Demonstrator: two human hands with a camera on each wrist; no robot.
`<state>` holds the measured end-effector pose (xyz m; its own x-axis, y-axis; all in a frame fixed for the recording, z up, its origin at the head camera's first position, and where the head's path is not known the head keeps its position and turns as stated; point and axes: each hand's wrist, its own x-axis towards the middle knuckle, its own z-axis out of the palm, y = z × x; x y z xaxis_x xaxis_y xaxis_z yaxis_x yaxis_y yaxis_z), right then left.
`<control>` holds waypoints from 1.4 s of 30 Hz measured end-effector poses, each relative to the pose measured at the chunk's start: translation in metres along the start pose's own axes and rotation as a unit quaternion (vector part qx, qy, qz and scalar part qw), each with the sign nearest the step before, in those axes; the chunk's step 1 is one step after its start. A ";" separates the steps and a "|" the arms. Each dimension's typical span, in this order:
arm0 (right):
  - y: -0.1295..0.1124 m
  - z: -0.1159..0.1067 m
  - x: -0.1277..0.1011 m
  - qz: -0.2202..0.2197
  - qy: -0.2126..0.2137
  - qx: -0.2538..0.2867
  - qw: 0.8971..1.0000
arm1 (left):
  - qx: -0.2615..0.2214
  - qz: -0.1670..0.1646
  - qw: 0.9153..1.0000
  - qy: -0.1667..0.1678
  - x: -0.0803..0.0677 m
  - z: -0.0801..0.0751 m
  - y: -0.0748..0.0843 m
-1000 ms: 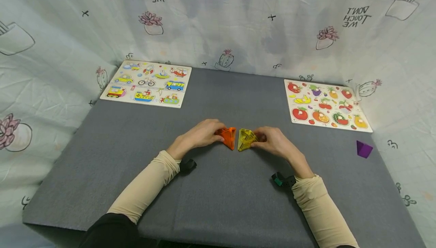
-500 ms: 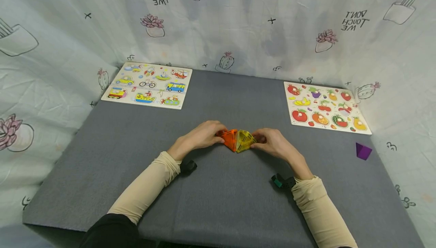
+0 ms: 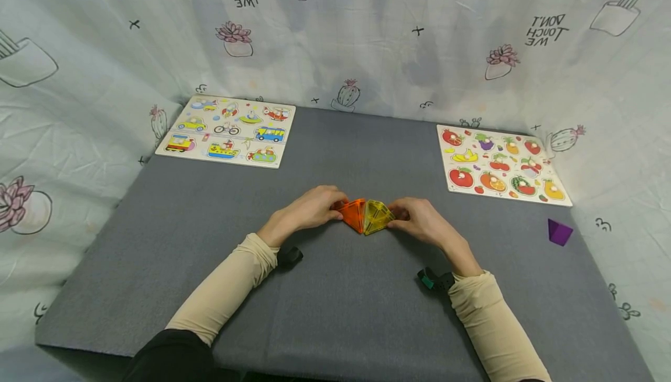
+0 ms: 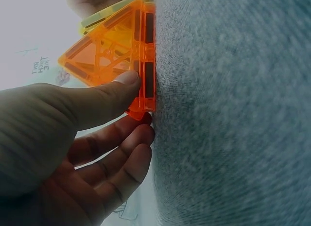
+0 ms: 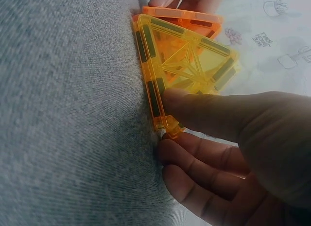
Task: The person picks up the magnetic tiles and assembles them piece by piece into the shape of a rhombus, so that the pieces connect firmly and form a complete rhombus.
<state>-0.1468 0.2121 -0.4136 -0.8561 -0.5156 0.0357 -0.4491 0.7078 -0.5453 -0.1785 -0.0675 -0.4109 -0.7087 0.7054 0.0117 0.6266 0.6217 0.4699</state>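
Note:
An orange see-through pyramid of magnetic tiles point(image 3: 354, 215) stands on the grey table, its edge against a matching yellow pyramid point(image 3: 377, 217). My left hand point(image 3: 311, 207) pinches the orange pyramid low on its outer corner; in the left wrist view the thumb presses its face near the base. From the other side my right hand point(image 3: 421, 217) pinches the yellow pyramid, thumb on the near face in the right wrist view. Dark magnet strips point(image 5: 156, 95) show along the tile edges. The fingertips behind both pyramids are partly hidden.
A purple pyramid point(image 3: 560, 232) lies near the table's right edge. At the back left is a vehicle puzzle board point(image 3: 228, 131), at the back right a fruit puzzle board point(image 3: 503, 163). Printed cloth point(image 3: 377, 38) hangs behind the grey table point(image 3: 335, 312).
The gap between the orange and yellow pyramids has closed, and they now touch. Both hands have kept their grip. The last half second shows hardly any movement.

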 end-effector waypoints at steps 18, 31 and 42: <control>-0.005 -0.005 0.000 -0.009 0.018 0.006 1.000 | -0.009 0.010 1.000 0.022 0.000 -0.003 0.001; -0.009 -0.007 0.000 -0.002 0.026 0.009 1.000 | -0.022 0.006 0.999 0.034 -0.001 -0.005 0.004; -0.009 -0.008 0.000 0.007 0.012 0.019 1.000 | -0.037 -0.021 0.999 0.024 -0.002 -0.010 0.003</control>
<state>-0.1445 0.2096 -0.4020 -0.8686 -0.4933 0.0474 -0.4269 0.6962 -0.5771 -0.1782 -0.0703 -0.4008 -0.7501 0.6606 0.0318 0.5712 0.6229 0.5345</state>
